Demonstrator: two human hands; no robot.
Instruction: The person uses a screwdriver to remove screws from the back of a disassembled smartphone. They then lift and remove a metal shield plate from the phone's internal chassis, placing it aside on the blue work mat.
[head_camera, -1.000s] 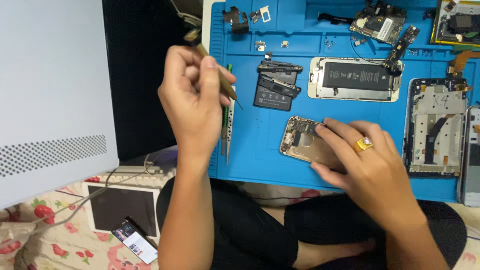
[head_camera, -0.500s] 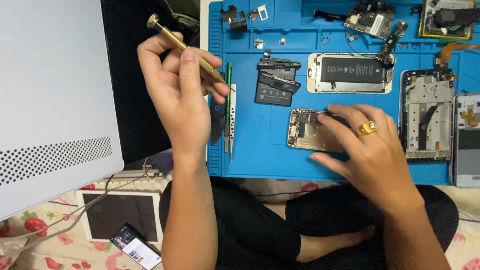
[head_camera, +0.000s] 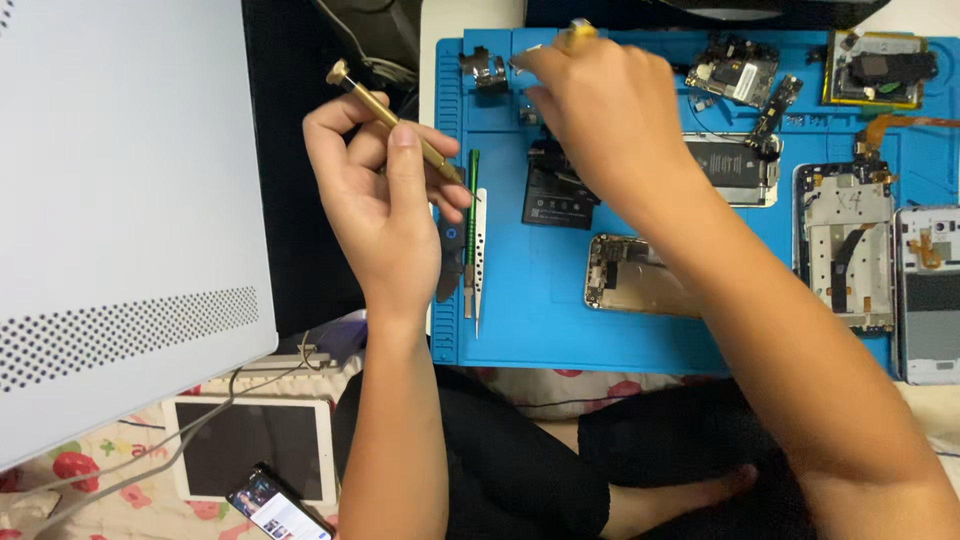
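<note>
1. Now the left hand (head_camera: 385, 215) is closed around a brass-coloured screwdriver (head_camera: 395, 122), held tilted above the left edge of the blue mat (head_camera: 530, 310), its tip pointing toward the mat.
2. Stretched across the mat, the right hand (head_camera: 590, 110) sits at the small tray pockets along the far edge; something small and yellow shows at its fingertips, but whether it pinches a part I cannot tell.
3. An opened phone body (head_camera: 625, 275) lies mid-mat, partly under the right forearm, with nothing steadying it.
4. Risk, as I judge it: the forearm passes low over the phone body and the black battery (head_camera: 555, 200), so a sweep back could drag or knock them, or scatter loose parts.
5. The screwdriver tip hangs near the tweezers (head_camera: 478, 255) and green tool (head_camera: 470, 180); a slip could nudge them off the mat edge.
6. Labels: the black battery carries a pale printed patch; a second battery (head_camera: 735, 165) in a silver frame has a dark printed face.
7. Below the counter edge lie a white tablet (head_camera: 255, 450) and a lit phone (head_camera: 280, 510) on a flowered cloth.
</note>
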